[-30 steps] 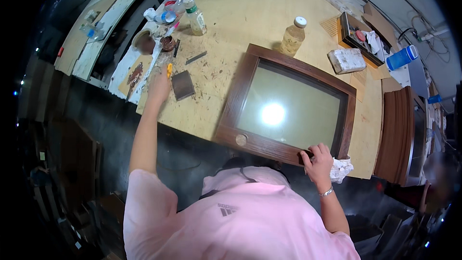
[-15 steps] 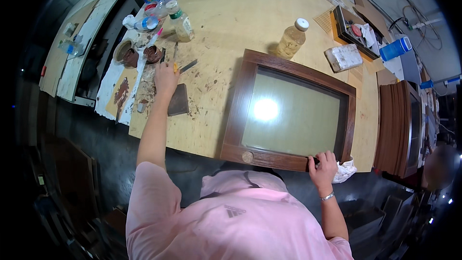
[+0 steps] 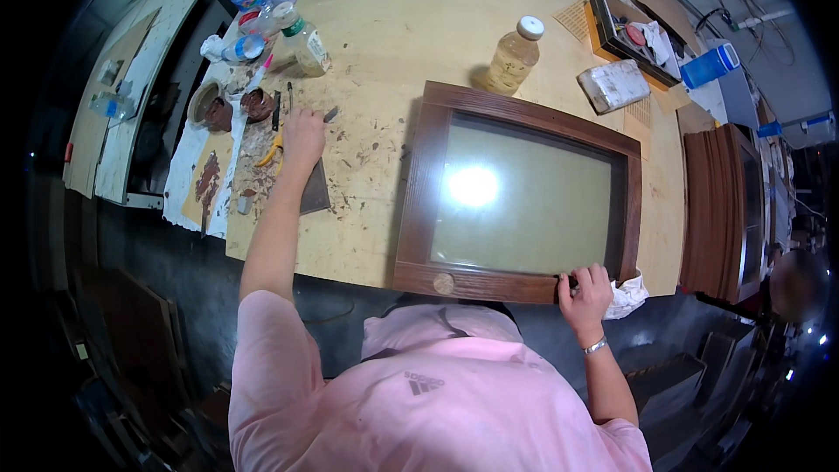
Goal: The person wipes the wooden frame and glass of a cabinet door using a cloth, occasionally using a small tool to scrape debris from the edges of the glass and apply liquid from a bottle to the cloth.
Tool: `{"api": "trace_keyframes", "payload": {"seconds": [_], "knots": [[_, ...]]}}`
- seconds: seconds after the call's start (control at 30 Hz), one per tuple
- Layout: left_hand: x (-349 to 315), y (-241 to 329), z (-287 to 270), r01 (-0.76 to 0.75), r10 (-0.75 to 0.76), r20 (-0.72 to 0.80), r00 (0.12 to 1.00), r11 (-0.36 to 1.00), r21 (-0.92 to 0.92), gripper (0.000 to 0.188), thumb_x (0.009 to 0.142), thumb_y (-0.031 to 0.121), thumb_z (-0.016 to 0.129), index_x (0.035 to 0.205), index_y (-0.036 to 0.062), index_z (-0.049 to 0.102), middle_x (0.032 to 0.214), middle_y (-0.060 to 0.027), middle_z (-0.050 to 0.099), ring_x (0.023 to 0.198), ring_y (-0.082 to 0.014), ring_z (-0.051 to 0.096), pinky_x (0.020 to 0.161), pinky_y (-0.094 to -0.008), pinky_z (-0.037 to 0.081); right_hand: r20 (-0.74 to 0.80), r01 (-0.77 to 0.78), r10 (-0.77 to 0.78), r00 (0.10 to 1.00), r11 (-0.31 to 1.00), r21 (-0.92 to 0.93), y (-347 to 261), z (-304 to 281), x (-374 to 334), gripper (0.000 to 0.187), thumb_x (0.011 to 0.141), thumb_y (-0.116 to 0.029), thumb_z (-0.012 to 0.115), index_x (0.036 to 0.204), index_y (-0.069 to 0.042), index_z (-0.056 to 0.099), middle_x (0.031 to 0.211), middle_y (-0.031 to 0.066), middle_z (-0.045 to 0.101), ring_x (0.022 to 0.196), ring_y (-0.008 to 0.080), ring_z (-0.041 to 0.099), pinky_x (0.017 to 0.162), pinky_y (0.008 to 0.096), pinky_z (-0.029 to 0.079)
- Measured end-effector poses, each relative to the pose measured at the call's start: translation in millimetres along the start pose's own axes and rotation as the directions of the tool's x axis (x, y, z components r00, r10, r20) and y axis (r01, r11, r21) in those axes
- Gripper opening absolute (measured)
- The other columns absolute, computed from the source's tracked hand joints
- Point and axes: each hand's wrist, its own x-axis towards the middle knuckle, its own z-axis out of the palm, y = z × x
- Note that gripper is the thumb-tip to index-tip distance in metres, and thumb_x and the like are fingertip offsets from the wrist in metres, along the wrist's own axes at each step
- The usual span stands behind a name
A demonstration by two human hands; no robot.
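A dark brown wooden frame with a glass panel (image 3: 517, 287) lies on the table in front of me. My right hand (image 3: 587, 295) grips its near edge towards the right corner, thumb and fingers bent over the wood; something small and dark shows by the fingertips. To the left, my left hand (image 3: 303, 134) reaches down to the tabletop with bent fingers, their tips hidden. A yellow curved handle (image 3: 273, 150) shows on its left, and a short metal blade (image 3: 331, 114) on its right. By its wrist lies a flat dark brown piece (image 3: 315, 191).
Left of my left hand stand brown-stained cups (image 3: 257, 105) and a stained sheet (image 3: 207, 182). Bottles (image 3: 307, 48) stand behind them. Beyond the frame are a bottle of yellowish liquid (image 3: 512, 61), a wrapped block (image 3: 613, 86) and a tool box (image 3: 635, 39). White cloth (image 3: 627, 295) bunches at the frame's near right corner.
My left hand has shifted slightly right across the tools, uncovering the yellow handle on its left and covering more of the blade. My right hand stays on the frame. The view has shifted a little.
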Motion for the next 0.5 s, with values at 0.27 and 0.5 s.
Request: {"api": "trace_keyframes", "payload": {"seconds": [0.27, 0.5], "knots": [[18.5, 54.1, -40.7, 0.011, -0.057, -0.111, 0.992, 0.927, -0.376, 0.005, 0.083, 0.012, 0.065, 0.083, 0.0073, 0.066, 0.080, -0.0112, 0.066, 0.080, -0.0315, 0.061, 0.073, -0.0445, 0.049, -0.031, 0.002, -0.003, 1.000, 1.000, -0.008, 4.8, 2.0, -3.3, 0.015, 0.076, -0.010, 0.071, 0.078, -0.005, 0.056, 0.076, 0.0118, 0.049, 0.070, 0.0322, 0.052, 0.058, 0.0434, 0.041], [13.5, 149.5, -76.4, -0.191, 0.136, -0.141, 0.981, 0.831, -0.523, 0.018, 0.085, 0.010, 0.065, 0.102, 0.0132, 0.069, 0.085, -0.0075, 0.058, 0.083, -0.0275, 0.063, 0.071, -0.0421, 0.053, -0.019, 0.036, -0.037, 0.999, 0.999, -0.014, 6.8, 3.4, -4.2, 0.016, 0.074, -0.012, 0.071, 0.077, -0.006, 0.056, 0.075, 0.0116, 0.048, 0.068, 0.0319, 0.051, 0.058, 0.0431, 0.042]]}}
